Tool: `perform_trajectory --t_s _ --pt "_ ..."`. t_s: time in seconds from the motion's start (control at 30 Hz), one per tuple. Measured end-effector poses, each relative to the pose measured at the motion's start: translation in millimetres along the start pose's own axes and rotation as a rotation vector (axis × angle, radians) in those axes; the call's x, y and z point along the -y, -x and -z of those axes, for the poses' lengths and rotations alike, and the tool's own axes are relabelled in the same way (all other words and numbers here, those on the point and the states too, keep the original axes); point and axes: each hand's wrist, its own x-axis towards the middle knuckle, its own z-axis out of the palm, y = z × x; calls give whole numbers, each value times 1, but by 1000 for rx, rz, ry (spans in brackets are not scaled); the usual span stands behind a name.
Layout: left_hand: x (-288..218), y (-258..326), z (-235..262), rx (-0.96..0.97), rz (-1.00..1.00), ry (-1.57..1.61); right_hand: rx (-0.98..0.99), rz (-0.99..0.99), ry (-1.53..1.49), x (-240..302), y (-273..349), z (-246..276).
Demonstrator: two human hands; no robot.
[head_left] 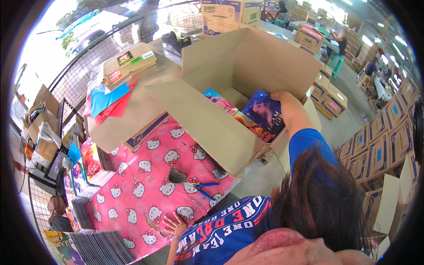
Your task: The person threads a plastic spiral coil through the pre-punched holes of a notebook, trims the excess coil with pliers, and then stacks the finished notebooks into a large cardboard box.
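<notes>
My right hand (279, 96) reaches into a large open cardboard box (198, 119) and is closed at the far right edge of a dark blue illustrated book (263, 112); some of its fingers are hidden. Beside that book, other colourful books (221, 102) lie in the box. My left hand (177, 226) rests with spread fingers on the pink patterned table cover (145, 201), holding nothing. A pair of blue-handled pliers (203, 190) lies on the cover between my left hand and the box.
Stacks of books (101, 248) line the table's left side. Blue and red sheets (108, 100) and a small carton (129, 65) sit on another cardboard box (128, 128). A tape dispenser (177, 39) stands behind. Stacked cartons (380, 141) fill the right; people work farther off.
</notes>
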Motion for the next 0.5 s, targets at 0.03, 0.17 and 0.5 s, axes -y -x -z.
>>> perform_trajectory --t_s 0.03,0.17,0.5 --pt "-4 -1 16 230 -1 209 1 -30 -22 -6 4 2" --pt "7 -10 11 380 5 208 17 -66 -121 -2 17 5" --pt "6 -16 0 290 45 142 40 -129 -227 2 31 8"
